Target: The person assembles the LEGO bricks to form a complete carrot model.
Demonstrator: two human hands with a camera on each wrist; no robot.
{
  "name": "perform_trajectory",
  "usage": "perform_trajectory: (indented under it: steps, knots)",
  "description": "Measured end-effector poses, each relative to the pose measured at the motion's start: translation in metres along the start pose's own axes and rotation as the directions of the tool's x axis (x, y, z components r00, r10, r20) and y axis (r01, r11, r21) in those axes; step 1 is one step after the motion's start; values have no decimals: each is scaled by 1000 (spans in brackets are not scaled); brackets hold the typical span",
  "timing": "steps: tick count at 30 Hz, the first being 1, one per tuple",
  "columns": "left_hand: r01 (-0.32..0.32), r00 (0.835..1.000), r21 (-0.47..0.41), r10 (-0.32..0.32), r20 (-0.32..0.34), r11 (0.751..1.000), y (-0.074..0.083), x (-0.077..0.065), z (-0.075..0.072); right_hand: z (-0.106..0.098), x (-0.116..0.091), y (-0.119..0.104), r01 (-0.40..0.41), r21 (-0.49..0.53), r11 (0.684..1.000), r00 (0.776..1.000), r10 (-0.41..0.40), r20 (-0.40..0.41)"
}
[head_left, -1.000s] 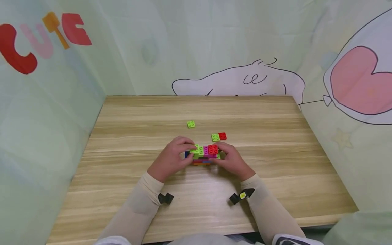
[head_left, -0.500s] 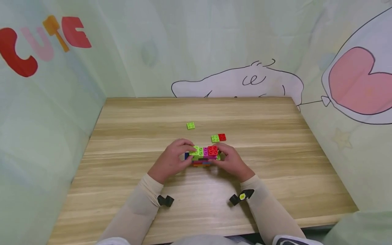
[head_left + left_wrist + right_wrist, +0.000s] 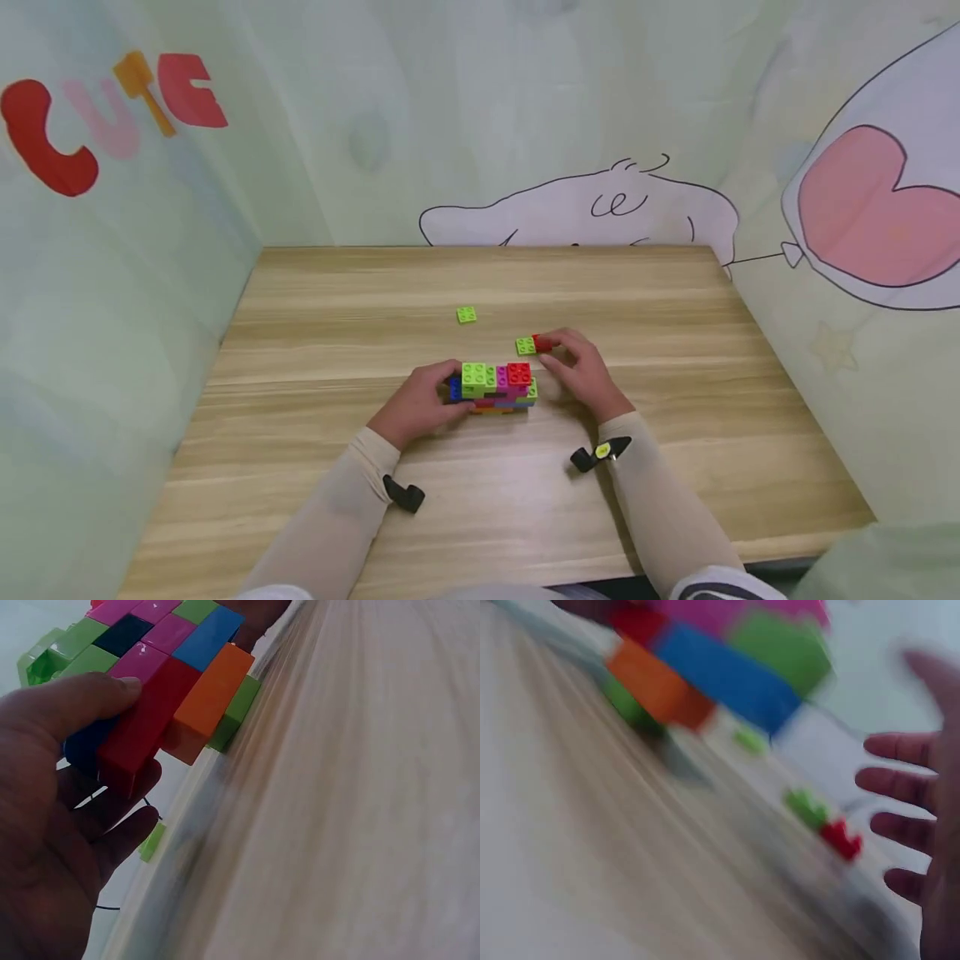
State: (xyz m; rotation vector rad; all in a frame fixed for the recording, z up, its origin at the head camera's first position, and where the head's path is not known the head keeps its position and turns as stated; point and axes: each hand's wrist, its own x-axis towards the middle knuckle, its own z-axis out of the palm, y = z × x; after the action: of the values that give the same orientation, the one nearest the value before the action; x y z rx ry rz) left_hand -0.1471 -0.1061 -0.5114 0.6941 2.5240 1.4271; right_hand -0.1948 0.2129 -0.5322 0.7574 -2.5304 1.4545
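A wall of coloured toy building bricks [image 3: 495,385] stands on the wooden table, with lime green and red bricks on its top row. My left hand [image 3: 417,407] grips its left end; in the left wrist view the thumb lies on the near face of a red brick [image 3: 146,724]. Beyond the wall, a small red brick [image 3: 538,343] and a lime green brick [image 3: 525,346] lie side by side. My right hand [image 3: 583,375] is over at the red one, its fingertips overlapping it. The right wrist view shows these fingers spread, nothing between them.
Farther back lies a single lime green brick [image 3: 467,315]. The table [image 3: 337,317] meets printed cloth walls [image 3: 337,125] at its back and sides. Its front edge runs close to the person's body.
My right hand has let go of the brick wall's right end and moved forward to the small red brick. My left hand has shifted its fingers off the top and stays on the left end.
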Motion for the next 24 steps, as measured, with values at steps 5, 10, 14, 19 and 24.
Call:
perform_trajectory:
  steps: [5,10,14,19,24]
  knots:
    - [4,1000,4,-4,-19,1000,-2,-1,-2,-5,24,24,-38,-255,966,998,50,43]
    - [-5,1000,9,5,-7,1000,-2,-1,-1,-6,30,26,-60,-317,947,990,98,104]
    - [-4,1000,8,4,-14,1000,-2,-1,-2,-5,32,24,-88,-313,946,987,126,102]
    - [-16,1000,-5,16,-14,1000,-2,-1,-2,-10,29,19,-175,-194,965,981,188,52]
    - [-11,1000,-7,11,-6,1000,-1,-2,0,-18,21,-9,-196,-73,978,980,193,-46]
